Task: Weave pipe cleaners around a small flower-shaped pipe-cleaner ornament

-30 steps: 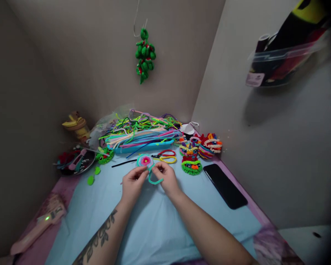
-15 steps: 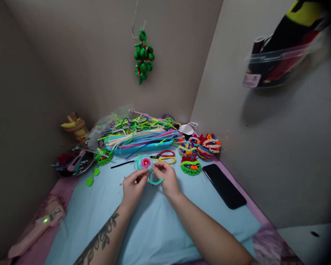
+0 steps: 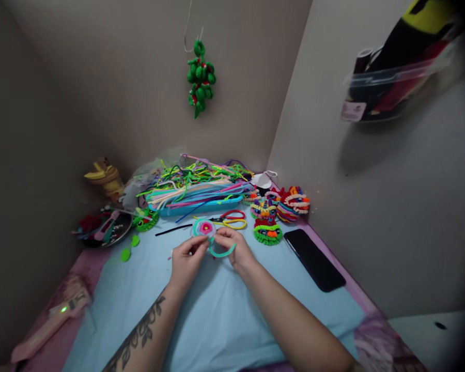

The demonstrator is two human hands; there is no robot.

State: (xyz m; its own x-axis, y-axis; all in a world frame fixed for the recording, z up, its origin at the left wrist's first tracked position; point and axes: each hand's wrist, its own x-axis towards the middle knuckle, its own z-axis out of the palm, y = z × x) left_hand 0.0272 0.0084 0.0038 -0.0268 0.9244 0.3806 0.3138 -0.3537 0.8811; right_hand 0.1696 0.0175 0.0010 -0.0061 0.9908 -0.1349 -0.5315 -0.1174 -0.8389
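My left hand (image 3: 186,258) pinches the lower edge of a small coiled pipe-cleaner disc (image 3: 203,227) with a pink and yellow centre and a teal rim. My right hand (image 3: 232,247) grips the loose teal pipe-cleaner tail (image 3: 221,253) that curves out from the disc's right side. Both hands hover just above the light blue table mat (image 3: 217,320). Fingers of both hands are closed in pinches.
Scissors (image 3: 230,219) with red and yellow handles lie behind the disc. A blue tray of pipe cleaners (image 3: 197,188) sits at the back, finished coiled figures (image 3: 279,214) to the right, a black phone (image 3: 313,261) beside the wall, a dish of bits (image 3: 103,227) and a pink tool (image 3: 50,323) at the left.
My right hand has swung the teal tail a little outward to the right and pressed closer to the disc. The left hand stays on the disc.
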